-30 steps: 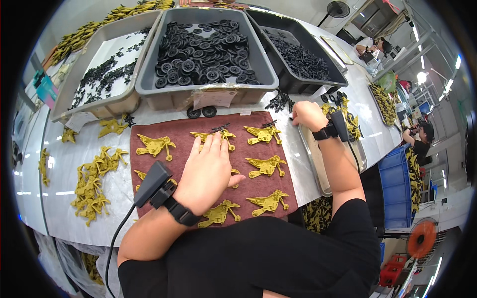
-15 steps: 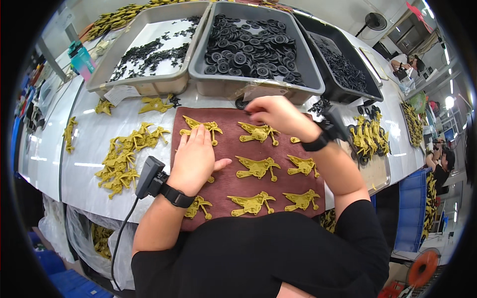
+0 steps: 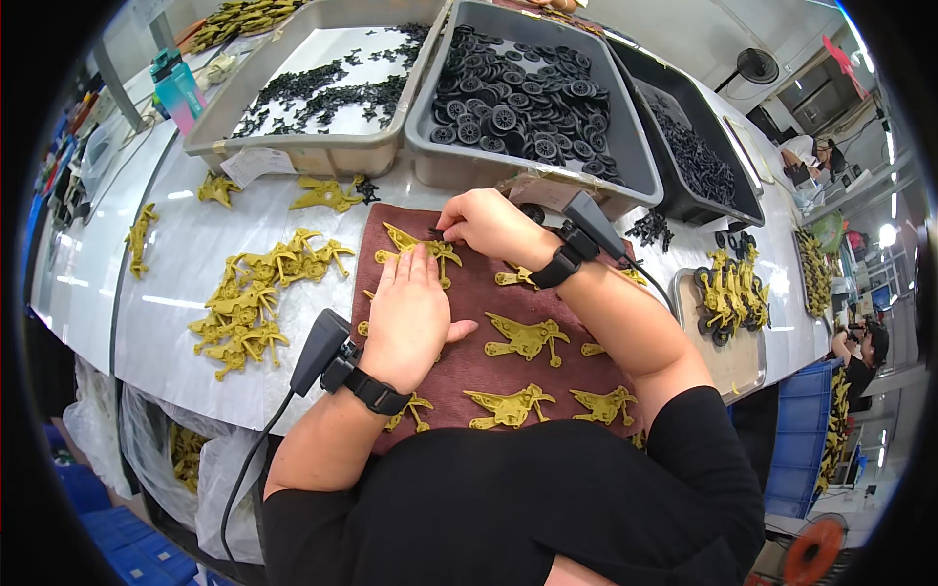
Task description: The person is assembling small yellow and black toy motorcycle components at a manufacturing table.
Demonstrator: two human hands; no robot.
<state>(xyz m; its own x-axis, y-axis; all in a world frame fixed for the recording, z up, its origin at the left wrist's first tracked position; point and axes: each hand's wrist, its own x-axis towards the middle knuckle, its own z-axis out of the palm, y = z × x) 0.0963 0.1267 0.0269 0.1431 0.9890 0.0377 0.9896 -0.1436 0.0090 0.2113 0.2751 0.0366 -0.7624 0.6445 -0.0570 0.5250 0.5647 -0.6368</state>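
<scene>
A yellow plastic part (image 3: 446,252), shaped like a toy motorcycle frame, lies at the far left corner of the reddish-brown cloth (image 3: 469,366). My left hand (image 3: 410,311) rests flat, fingers stretched, with its fingertips on that part's near edge. Over the part's far side, my right hand (image 3: 491,227) pinches a small dark plastic piece (image 3: 434,234), mostly hidden by the fingers. More yellow parts lie in rows on the cloth, such as one in the middle (image 3: 526,337) and one near me (image 3: 511,405). My right forearm covers some of them.
Beyond the cloth stand a bin of small black pieces (image 3: 303,156), a grey bin of black wheels (image 3: 532,171) and a black bin (image 3: 708,200). Yellow parts are heaped (image 3: 244,303) on the left. A tray (image 3: 738,366) at right holds yellow parts with wheels.
My right hand has moved left, from near the wheel bin to the far left yellow part. My left hand stays flat by that part. The whole view has shifted slightly.
</scene>
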